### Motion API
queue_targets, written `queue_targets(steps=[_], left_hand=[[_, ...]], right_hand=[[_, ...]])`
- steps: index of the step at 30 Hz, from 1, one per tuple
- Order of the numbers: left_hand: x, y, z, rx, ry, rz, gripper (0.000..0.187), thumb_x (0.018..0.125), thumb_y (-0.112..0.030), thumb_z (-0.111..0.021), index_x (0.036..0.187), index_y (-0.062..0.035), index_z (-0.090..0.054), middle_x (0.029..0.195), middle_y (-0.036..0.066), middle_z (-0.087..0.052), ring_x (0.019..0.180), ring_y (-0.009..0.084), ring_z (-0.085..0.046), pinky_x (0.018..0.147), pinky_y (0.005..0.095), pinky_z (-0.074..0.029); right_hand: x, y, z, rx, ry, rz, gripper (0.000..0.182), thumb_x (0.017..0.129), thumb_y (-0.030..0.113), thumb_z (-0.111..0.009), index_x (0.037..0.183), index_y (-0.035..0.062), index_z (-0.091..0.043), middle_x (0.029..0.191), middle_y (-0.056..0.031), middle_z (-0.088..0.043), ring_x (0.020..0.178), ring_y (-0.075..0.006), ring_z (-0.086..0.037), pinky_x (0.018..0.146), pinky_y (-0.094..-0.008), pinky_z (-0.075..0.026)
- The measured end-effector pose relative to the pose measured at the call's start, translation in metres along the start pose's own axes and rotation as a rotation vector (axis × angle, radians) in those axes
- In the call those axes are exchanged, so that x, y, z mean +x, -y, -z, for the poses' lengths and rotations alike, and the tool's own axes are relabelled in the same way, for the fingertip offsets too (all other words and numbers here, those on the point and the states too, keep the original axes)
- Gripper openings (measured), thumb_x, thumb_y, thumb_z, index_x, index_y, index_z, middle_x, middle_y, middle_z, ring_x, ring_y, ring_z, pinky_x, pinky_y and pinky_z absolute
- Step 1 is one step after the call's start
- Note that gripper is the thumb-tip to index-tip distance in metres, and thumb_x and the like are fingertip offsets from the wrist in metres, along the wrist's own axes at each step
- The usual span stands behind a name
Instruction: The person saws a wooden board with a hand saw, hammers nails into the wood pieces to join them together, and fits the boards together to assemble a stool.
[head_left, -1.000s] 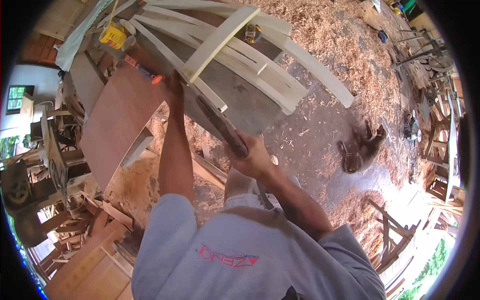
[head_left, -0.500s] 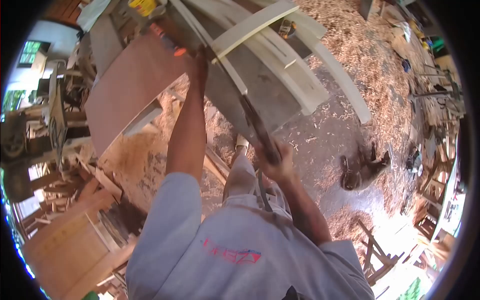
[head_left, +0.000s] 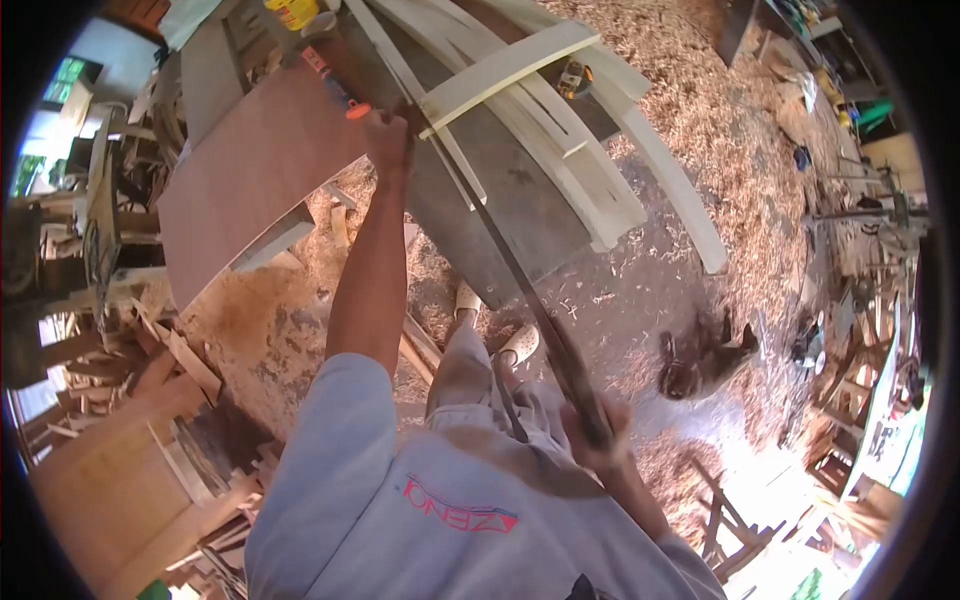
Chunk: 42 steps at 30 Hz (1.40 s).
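My right hand (head_left: 597,435), somewhat blurred, is closed round the lower end of a long, thin dark bar (head_left: 530,290). The bar slants up to the left over a grey-brown work surface (head_left: 460,235). My left hand (head_left: 388,138) is closed near the bar's upper part; what its fingers grip is hidden. Beside it, an orange-ended tool (head_left: 335,88) lies on a reddish board (head_left: 260,165). Long, pale curved wood pieces (head_left: 570,150) rest on the work surface, with a shorter pale piece (head_left: 510,75) across them.
A yellow container (head_left: 293,12) stands at the top. A small yellow-and-black item (head_left: 573,78) is by the pale pieces. A dark animal (head_left: 705,362) lies on the shaving-covered floor at right. Wood piles (head_left: 180,350) line the left.
My right hand has moved down and to the right with the bar's lower end. My left hand is in nearly the same place. The view has shifted slightly.
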<state>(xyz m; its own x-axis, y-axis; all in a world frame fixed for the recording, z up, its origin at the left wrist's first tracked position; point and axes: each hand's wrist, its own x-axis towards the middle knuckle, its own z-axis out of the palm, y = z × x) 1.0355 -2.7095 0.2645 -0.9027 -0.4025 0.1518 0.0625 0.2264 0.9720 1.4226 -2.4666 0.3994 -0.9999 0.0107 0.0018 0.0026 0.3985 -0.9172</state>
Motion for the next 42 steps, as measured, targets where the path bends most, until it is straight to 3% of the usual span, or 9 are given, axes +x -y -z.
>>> queue_targets(steps=[7, 9, 10, 12, 18, 26, 33, 37, 42], left_hand=[[-0.003, -0.012, -0.002, 0.081, -0.026, 0.013, 0.034, 0.088, -0.029, -0.062, 0.083, 0.0044, -0.059, 0.077, 0.015, -0.063, 0.074, 0.0243, -0.06, 0.07, 0.037, -0.044], [-0.004, -0.017, -0.001, 0.07, -0.014, 0.089, 0.034, 0.088, -0.029, -0.062, 0.083, 0.0044, -0.058, 0.079, 0.014, -0.062, 0.076, 0.0237, -0.06, 0.071, 0.0366, -0.044], [-0.006, -0.021, -0.001, 0.065, 0.011, 0.154, 0.033, 0.088, -0.028, -0.062, 0.083, 0.0045, -0.058, 0.08, 0.014, -0.062, 0.077, 0.0231, -0.061, 0.072, 0.0362, -0.044], [-0.007, -0.018, -0.002, 0.045, -0.021, 0.124, 0.033, 0.088, -0.028, -0.062, 0.083, 0.0044, -0.057, 0.08, 0.014, -0.062, 0.078, 0.023, -0.061, 0.073, 0.0364, -0.045], [-0.009, 0.002, -0.007, -0.023, -0.056, 0.005, 0.032, 0.089, -0.027, -0.063, 0.082, 0.004, -0.057, 0.074, 0.01, -0.059, 0.072, 0.0195, -0.057, 0.066, 0.0353, -0.043], [-0.012, -0.021, -0.008, 0.049, -0.064, 0.074, 0.03, 0.087, -0.024, -0.063, 0.083, 0.0049, -0.056, 0.073, 0.018, -0.059, 0.071, 0.0265, -0.058, 0.069, 0.0392, -0.044], [0.002, 0.038, -0.011, 0.048, 0.047, -0.223, 0.033, 0.091, -0.032, -0.06, 0.087, 0.0008, -0.057, 0.071, 0.005, -0.054, 0.067, 0.0146, -0.05, 0.064, 0.0333, -0.042], [0.006, -0.008, 0.004, 0.214, 0.254, -0.054, 0.038, 0.091, -0.035, -0.061, 0.088, 0.003, -0.056, 0.071, 0.005, -0.053, 0.066, 0.0144, -0.05, 0.061, 0.0335, -0.042], [-0.006, -0.011, -0.004, 0.178, -0.015, -0.001, 0.025, 0.092, -0.022, -0.05, 0.09, 0.0026, -0.054, 0.077, 0.018, -0.059, 0.077, 0.0295, -0.06, 0.075, 0.0403, -0.045]], right_hand=[[0.016, 0.019, -0.003, 0.066, 0.059, -0.337, 0.012, 0.083, 0.009, -0.065, 0.077, 0.0008, -0.059, 0.058, -0.009, -0.056, 0.05, -0.0139, -0.055, 0.046, -0.032, -0.043], [-0.043, 0.015, 0.028, -0.019, 0.002, -0.032, 0.002, 0.078, 0.0, -0.064, 0.079, 0.0002, -0.062, 0.057, -0.0036, -0.052, 0.049, -0.0068, -0.049, 0.041, -0.0281, -0.036], [-0.063, 0.017, 0.041, -0.579, -0.125, 0.546, 0.007, 0.074, -0.003, -0.065, 0.081, -0.0021, -0.062, 0.058, -0.0045, -0.054, 0.046, -0.0126, -0.05, 0.039, -0.0292, -0.036], [-0.067, 0.053, 0.068, -0.264, 0.076, 0.052, 0.01, 0.073, -0.003, -0.065, 0.083, -0.0046, -0.062, 0.058, -0.0065, -0.054, 0.044, -0.0194, -0.05, 0.038, -0.03, -0.037], [0.09, 0.026, -0.019, 0.145, 0.078, -0.26, 0.015, 0.085, 0.012, -0.067, 0.082, -0.0002, -0.059, 0.06, 0.0, -0.049, 0.056, -0.0063, -0.043, 0.047, -0.0266, -0.035], [-0.043, 0.074, 0.08, -0.301, 0.109, 0.053, 0.027, 0.074, -0.003, -0.066, 0.101, -0.0042, -0.066, 0.057, -0.0072, -0.054, 0.039, -0.0157, -0.048, 0.038, -0.0322, -0.038], [0.107, 0.021, -0.039, -0.074, 0.01, -0.013, 0.012, 0.084, 0.012, -0.067, 0.083, 0.0022, -0.059, 0.064, -0.0104, -0.058, 0.055, -0.0124, -0.056, 0.052, -0.0328, -0.045], [0.068, 0.05, -0.005, 0.036, 0.043, -0.28, 0.011, 0.085, 0.01, -0.066, 0.088, -0.0005, -0.062, 0.057, -0.004, -0.048, 0.054, -0.0073, -0.046, 0.047, -0.0288, -0.039], [-0.052, 0.071, 0.07, -0.163, 0.119, -0.045, 0.021, 0.079, 0.003, -0.065, 0.099, -0.0036, -0.066, 0.061, -0.0072, -0.058, 0.05, -0.0125, -0.056, 0.044, -0.0291, -0.043]])
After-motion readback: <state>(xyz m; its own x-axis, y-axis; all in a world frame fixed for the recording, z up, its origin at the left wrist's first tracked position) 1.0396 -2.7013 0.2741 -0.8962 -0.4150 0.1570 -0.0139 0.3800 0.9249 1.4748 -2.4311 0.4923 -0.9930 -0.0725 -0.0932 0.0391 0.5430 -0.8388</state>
